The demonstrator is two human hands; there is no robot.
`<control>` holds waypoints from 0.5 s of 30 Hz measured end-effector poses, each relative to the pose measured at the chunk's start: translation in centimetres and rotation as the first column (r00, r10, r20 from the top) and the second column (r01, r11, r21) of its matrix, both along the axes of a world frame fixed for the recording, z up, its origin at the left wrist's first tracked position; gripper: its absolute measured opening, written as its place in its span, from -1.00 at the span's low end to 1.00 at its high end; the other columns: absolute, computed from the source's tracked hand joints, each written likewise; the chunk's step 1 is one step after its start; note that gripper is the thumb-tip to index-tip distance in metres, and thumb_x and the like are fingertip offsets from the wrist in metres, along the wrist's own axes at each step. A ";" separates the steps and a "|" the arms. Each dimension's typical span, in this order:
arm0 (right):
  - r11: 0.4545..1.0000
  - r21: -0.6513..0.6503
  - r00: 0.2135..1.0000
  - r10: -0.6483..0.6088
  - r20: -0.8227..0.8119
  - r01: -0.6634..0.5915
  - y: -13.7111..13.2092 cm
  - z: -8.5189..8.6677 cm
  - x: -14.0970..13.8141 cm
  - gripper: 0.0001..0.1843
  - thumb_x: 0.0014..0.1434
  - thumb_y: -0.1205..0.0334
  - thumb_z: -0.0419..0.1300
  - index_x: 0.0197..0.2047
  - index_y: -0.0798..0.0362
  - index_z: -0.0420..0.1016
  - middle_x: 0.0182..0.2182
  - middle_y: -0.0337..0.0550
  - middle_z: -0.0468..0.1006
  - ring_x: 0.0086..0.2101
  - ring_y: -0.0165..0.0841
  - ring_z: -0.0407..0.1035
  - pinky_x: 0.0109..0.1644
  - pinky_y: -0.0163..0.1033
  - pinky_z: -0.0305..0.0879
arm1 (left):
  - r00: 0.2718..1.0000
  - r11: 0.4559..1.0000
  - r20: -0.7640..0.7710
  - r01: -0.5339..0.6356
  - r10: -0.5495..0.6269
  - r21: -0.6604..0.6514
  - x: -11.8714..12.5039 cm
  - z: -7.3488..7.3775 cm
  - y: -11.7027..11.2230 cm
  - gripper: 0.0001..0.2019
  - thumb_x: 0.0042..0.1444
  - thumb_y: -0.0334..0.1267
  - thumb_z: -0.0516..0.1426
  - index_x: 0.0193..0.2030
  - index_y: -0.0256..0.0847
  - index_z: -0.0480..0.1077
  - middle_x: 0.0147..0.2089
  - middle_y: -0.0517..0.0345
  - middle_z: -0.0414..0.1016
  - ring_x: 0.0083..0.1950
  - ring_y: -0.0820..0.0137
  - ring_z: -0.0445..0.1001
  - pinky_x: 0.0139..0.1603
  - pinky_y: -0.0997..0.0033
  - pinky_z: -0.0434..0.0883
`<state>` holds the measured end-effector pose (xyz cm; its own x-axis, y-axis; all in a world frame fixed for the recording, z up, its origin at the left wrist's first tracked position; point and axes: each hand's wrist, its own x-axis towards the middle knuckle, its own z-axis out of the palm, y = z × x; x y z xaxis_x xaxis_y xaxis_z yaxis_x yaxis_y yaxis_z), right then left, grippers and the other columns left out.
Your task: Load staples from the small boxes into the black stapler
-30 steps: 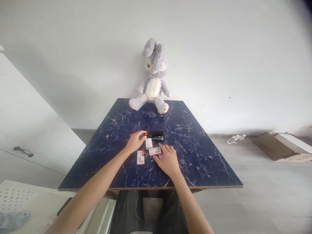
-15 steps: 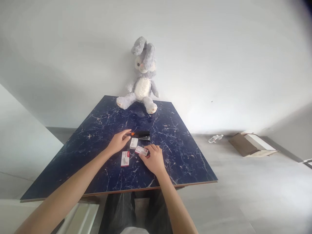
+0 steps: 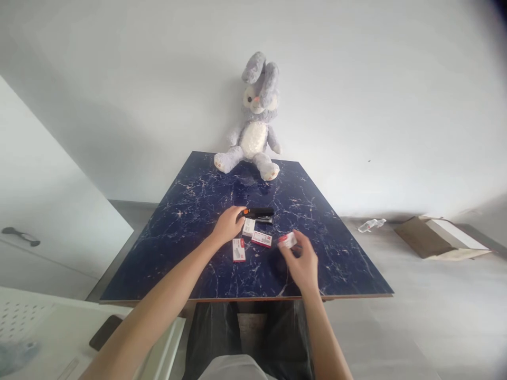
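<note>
A black stapler (image 3: 261,212) with an orange rear end lies on the blue marbled table, with my left hand (image 3: 229,226) closed around that end. In my right hand (image 3: 304,261), a small red-and-white staple box (image 3: 288,240) is pinched between thumb and fingers, off to the right of the others. Just below the stapler sits a mostly white box (image 3: 249,227). Touching or close beside it is another red-and-white box (image 3: 262,239), lying flat. A third box (image 3: 238,250), red and white, lies nearer to me, below my left fingers.
At the table's (image 3: 340,264) far edge a grey plush rabbit (image 3: 254,138) leans on the wall. On the floor to the right are a clear bottle (image 3: 368,226) and an open cardboard box (image 3: 441,237). A dark phone-like object (image 3: 105,332) rests on a white surface at lower left.
My right hand has moved right, away from the other boxes, carrying one staple box. My left hand stays at the stapler's orange end. The whole view has shifted leftward.
</note>
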<state>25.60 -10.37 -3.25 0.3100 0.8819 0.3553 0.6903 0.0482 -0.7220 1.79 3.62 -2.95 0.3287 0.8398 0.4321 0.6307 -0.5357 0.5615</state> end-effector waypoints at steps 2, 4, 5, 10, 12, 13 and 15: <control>1.000 -0.011 0.995 0.002 -0.100 -0.003 1.1 0.3 0.4 -0.37 0.18 -0.14 0.24 0.21 0.02 0.37 -0.01 0.03 0.55 -0.16 -0.14 0.49 -0.04 -0.03 0.43 | 1.000 1.000 0.000 -0.004 0.004 0.012 -0.1 -0.1 0.0 -0.63 0.24 -0.38 0.08 0.18 -0.20 0.42 0.12 -0.05 0.51 0.15 0.15 0.46 0.20 0.12 0.39; 1.000 0.025 0.994 0.012 -0.106 -0.010 2.7 0.6 0.5 -0.39 0.16 -0.15 0.26 0.16 0.03 0.41 -0.03 0.02 0.56 -0.20 -0.16 0.49 -0.07 -0.05 0.42 | 0.999 0.999 0.023 -0.037 0.036 0.024 -0.1 0.0 -0.1 -0.63 0.25 -0.37 0.08 0.19 -0.20 0.41 0.13 -0.07 0.50 0.16 0.14 0.45 0.21 0.10 0.38; 0.998 0.066 0.996 0.001 -0.090 0.005 3.7 0.7 0.5 -0.41 0.16 -0.14 0.26 0.13 0.04 0.41 -0.04 0.03 0.55 -0.19 -0.17 0.48 -0.06 -0.05 0.42 | 0.997 0.998 0.048 -0.060 0.059 0.030 -0.1 0.2 -0.2 -0.62 0.25 -0.37 0.09 0.20 -0.20 0.40 0.13 -0.07 0.50 0.14 0.15 0.47 0.20 0.10 0.38; 0.932 0.338 0.988 0.096 0.117 -0.131 9.5 1.2 -1.6 -0.64 0.11 -0.01 0.29 -0.13 0.00 0.36 -0.06 0.01 0.46 -0.09 -0.16 0.41 0.00 -0.03 0.40 | 0.970 0.999 0.243 -0.023 0.028 -0.024 0.5 1.9 -1.4 -0.62 0.31 -0.28 0.06 0.24 -0.17 0.37 0.00 0.02 0.59 -0.12 0.29 0.57 -0.02 0.27 0.47; 0.885 0.415 0.973 0.148 0.175 -0.209 11.0 1.2 -2.6 -0.66 0.11 0.03 0.32 -0.15 -0.01 0.33 -0.02 0.03 0.43 -0.03 -0.14 0.37 0.04 -0.01 0.39 | 0.948 0.986 0.308 0.118 -0.076 -0.120 1.1 2.4 -2.1 -0.57 0.33 -0.17 0.06 0.31 -0.14 0.31 0.00 0.03 0.61 -0.11 0.28 0.59 -0.09 0.33 0.49; 0.868 0.443 0.970 0.154 0.187 -0.224 11.4 1.1 -3.0 -0.65 0.11 0.04 0.33 -0.15 -0.01 0.31 0.00 0.04 0.41 0.00 -0.13 0.36 0.06 0.01 0.39 | 0.934 0.967 0.335 0.186 -0.120 -0.174 1.4 2.6 -2.4 -0.53 0.33 -0.12 0.08 0.35 -0.13 0.28 0.02 0.03 0.61 -0.08 0.26 0.60 -0.09 0.33 0.49; 0.840 0.470 0.958 0.189 0.216 -0.272 11.7 1.0 -3.5 -0.65 0.11 0.07 0.34 -0.15 -0.01 0.31 0.03 0.07 0.40 0.04 -0.11 0.35 0.10 0.04 0.37 | 0.903 0.924 0.396 0.281 -0.164 -0.258 1.9 2.5 -2.8 -0.46 0.31 -0.06 0.11 0.39 -0.10 0.24 0.12 0.00 0.57 0.00 0.21 0.59 -0.02 0.29 0.50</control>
<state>22.09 1.28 -2.23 0.0244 0.6186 0.7853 0.7151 0.5382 -0.4461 3.70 0.79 -0.44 0.3934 0.8711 0.2941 0.2373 -0.4053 0.8829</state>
